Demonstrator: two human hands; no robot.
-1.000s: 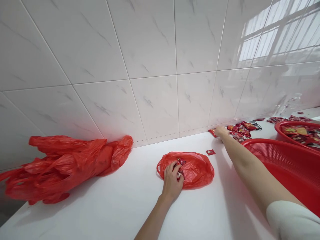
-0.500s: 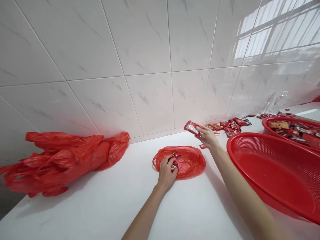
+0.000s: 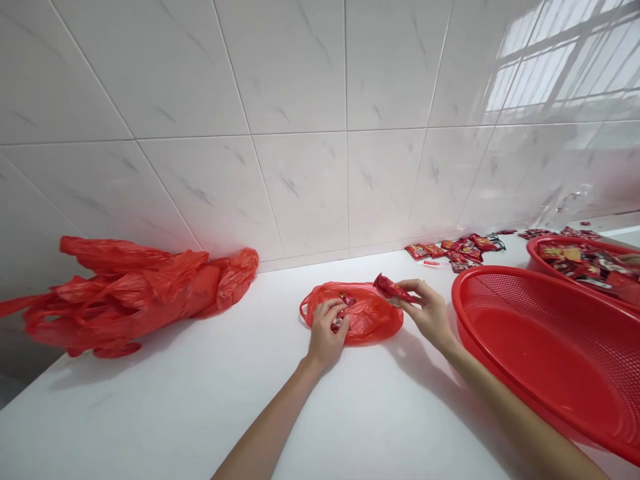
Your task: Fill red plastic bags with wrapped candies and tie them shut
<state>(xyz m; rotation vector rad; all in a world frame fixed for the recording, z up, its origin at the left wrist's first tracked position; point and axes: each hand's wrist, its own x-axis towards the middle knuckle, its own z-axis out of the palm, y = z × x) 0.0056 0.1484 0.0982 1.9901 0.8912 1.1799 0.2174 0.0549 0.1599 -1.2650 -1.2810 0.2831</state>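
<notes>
A red plastic bag (image 3: 373, 319) lies flattened on the white table, its handle loop at the left. Over its left part is my left hand (image 3: 325, 337), fingers curled round a small dark red packet (image 3: 339, 323) with white print. Just beyond those fingertips, another small red packet (image 3: 347, 300) lies on the bag. My right hand (image 3: 427, 312) pinches a larger shiny red packet (image 3: 393, 288) between thumb and fingers, above the bag's right end.
A heap of red plastic bags (image 3: 145, 287) lies at the left. Several red packets (image 3: 463, 250) lie along the tiled wall. A red basket (image 3: 530, 347) stands at the right; behind it, another basket (image 3: 537, 250) is full of packets, with a skin-coloured shape, perhaps a hand, at the frame edge.
My right hand has come down and nearer with its packet, from above the table by the wall to the bag's right end. My left hand keeps its place on the bag.
</notes>
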